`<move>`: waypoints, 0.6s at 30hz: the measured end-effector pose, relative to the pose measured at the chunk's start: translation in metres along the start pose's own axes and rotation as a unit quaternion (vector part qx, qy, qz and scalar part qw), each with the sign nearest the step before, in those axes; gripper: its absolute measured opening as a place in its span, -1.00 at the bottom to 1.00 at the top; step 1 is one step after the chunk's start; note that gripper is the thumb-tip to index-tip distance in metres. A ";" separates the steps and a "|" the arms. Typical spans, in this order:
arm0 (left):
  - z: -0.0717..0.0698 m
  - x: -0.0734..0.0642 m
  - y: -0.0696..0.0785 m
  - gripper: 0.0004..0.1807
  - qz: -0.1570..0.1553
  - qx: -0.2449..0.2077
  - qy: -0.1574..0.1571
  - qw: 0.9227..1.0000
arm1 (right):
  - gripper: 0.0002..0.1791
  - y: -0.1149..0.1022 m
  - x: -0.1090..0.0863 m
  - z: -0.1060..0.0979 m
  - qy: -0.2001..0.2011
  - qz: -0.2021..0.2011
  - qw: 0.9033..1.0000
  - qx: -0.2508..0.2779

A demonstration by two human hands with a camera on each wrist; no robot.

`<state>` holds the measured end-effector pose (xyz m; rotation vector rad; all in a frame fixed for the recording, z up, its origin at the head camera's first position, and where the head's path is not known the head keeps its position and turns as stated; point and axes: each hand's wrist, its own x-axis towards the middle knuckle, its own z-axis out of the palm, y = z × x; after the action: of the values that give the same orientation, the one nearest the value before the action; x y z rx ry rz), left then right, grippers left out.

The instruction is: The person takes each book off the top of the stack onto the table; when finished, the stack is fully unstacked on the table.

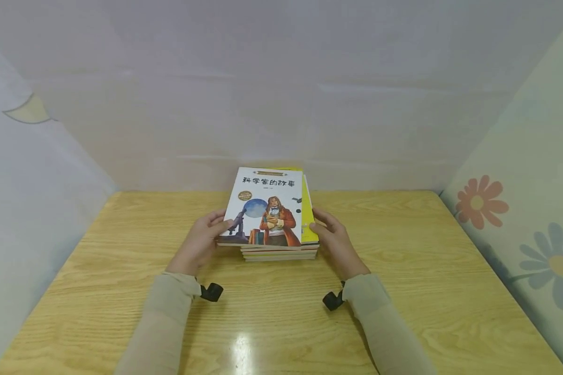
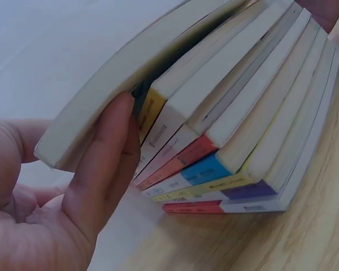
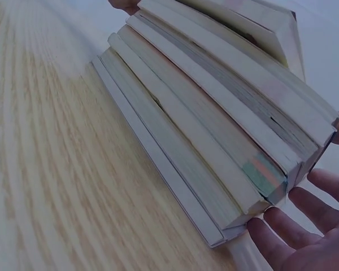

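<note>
A white-covered book (image 1: 267,229), with a telescope and a red-coated figure on its front, lies shifted left on top of a stack of books (image 1: 280,255). My left hand (image 1: 200,237) pinches this top book at its left edge, thumb above and fingers beneath. In the left wrist view, that edge of the top book (image 2: 121,76) is lifted off the books below. My right hand (image 1: 336,237) rests at the stack's right side, thumb by a yellow book (image 1: 308,211). Its fingertips (image 3: 265,217) touch the ends of the stacked books in the right wrist view.
The stack stands on a wooden table (image 1: 403,250), near its back edge. Behind is a pale cloth wall (image 1: 281,94). A side panel with printed flowers (image 1: 480,203) borders the right, and another pale panel (image 1: 33,208) the left.
</note>
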<state>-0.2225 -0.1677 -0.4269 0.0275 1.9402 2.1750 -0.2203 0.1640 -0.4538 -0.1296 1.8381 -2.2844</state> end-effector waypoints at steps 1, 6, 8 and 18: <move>-0.001 -0.001 0.001 -0.33 0.002 -0.003 0.004 1.000 | -0.42 0.001 0.000 0.000 0.000 0.000 1.000 -0.003; -0.008 -0.006 0.007 -0.37 0.014 -0.027 0.027 0.999 | -0.40 0.004 0.003 0.000 -0.003 0.001 1.000 -0.030; -0.012 -0.008 0.011 -0.37 0.021 -0.038 0.038 0.998 | -0.38 0.006 0.005 -0.002 -0.002 0.002 0.999 -0.044; -0.058 -0.032 0.022 -0.25 0.052 -0.144 0.070 0.986 | -0.31 0.017 0.011 -0.007 -0.019 -0.006 0.998 -0.058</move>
<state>-0.2048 -0.2327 -0.4084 -0.0758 1.7057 2.5685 -0.2309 0.1652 -0.4727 -0.2021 1.9559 -2.1670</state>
